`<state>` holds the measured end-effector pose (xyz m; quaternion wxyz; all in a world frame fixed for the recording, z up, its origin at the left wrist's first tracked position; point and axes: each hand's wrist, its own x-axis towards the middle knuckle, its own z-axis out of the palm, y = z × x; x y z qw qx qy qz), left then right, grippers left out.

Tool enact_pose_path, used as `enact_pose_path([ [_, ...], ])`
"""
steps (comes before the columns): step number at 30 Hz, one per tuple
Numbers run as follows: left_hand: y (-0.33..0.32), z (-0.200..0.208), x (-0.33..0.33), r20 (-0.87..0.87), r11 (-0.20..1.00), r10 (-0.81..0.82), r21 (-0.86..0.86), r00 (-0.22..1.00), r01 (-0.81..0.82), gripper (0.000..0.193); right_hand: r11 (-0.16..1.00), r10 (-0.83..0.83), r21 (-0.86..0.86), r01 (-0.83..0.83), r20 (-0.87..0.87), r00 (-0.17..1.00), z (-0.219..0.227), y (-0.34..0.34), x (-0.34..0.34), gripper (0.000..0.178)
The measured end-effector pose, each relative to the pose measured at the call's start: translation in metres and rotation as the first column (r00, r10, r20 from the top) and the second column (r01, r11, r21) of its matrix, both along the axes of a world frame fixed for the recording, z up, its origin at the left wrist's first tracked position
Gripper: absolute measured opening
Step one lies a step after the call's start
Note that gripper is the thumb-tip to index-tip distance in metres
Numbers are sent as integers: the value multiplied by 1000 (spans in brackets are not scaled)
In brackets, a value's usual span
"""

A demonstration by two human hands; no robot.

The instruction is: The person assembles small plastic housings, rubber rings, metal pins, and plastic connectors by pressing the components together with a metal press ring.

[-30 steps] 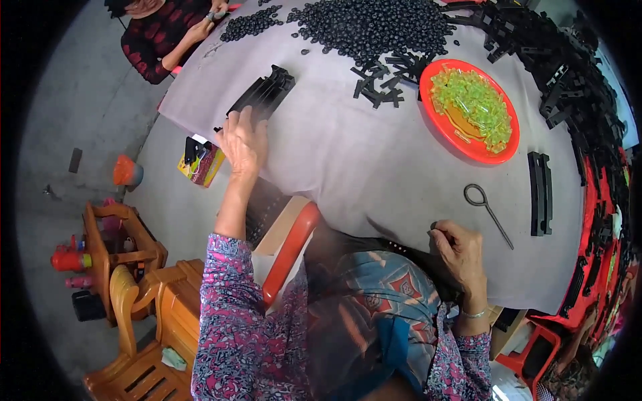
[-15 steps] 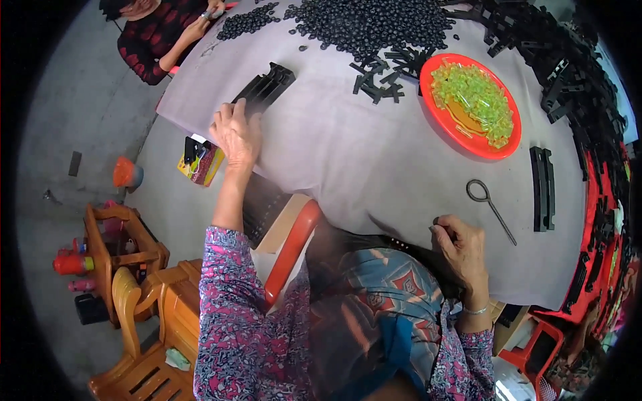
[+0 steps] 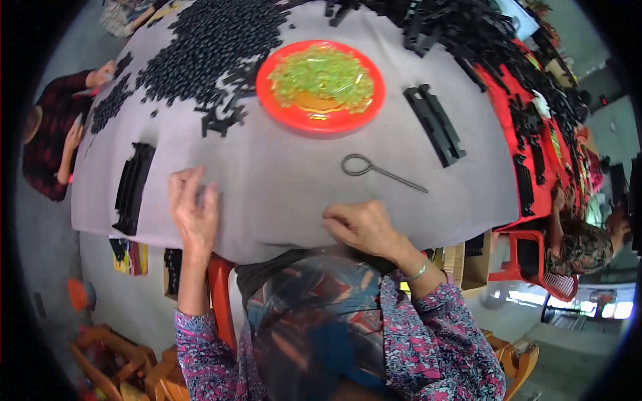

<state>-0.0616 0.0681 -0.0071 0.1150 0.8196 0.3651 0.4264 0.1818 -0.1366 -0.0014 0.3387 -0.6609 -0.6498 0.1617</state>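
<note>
Over the cloth-covered table (image 3: 281, 194) my left hand (image 3: 192, 210) is raised with its fingers apart and nothing in them. To its left, at the table's edge, lies a long black moulded plastic part (image 3: 134, 189). My right hand (image 3: 366, 228) is at the near edge with its fingers curled in; whatever they may hold is hidden. Just beyond it rests a metal rod with a ring at one end (image 3: 394, 178). Farther right lies a pair of long black plastic parts (image 3: 435, 125), side by side. A red plate (image 3: 321, 125) carries many small yellow-green clear pieces (image 3: 324, 77).
A big heap of small black round pieces (image 3: 207, 47) covers the far left, with short black strips (image 3: 224, 117) beside it. More black parts (image 3: 455, 33) are piled at the far right. Another person (image 3: 57, 134) sits at the left; a red chair (image 3: 525, 257) stands at right.
My view has swung to the right. My left hand has let go of the long black plastic part and moved away from it. My right hand's fingers have curled in more.
</note>
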Motion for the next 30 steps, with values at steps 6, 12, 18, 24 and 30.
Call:
enact_pose_path([
  [6,-40,-9,49,50,903,-356,-239,933,357,24,1000,-27,-1,27,-38,999,-7,3,-2,12],
  [12,-40,-6,54,-25,880,-372,-328,928,344,15,999,-51,1,51,-11,999,-14,3,3,14],
  [18,-39,-11,56,-53,901,-381,-245,923,358,14,998,-58,32,61,-87,994,-11,1,6,16],
  [24,-38,-10,56,-82,884,-400,-300,913,360,16,996,-23,80,33,-123,992,-22,3,5,19],
  [30,-83,-9,69,494,580,-202,-636,846,510,28,991,-31,129,42,-89,996,-19,3,-6,36],
])
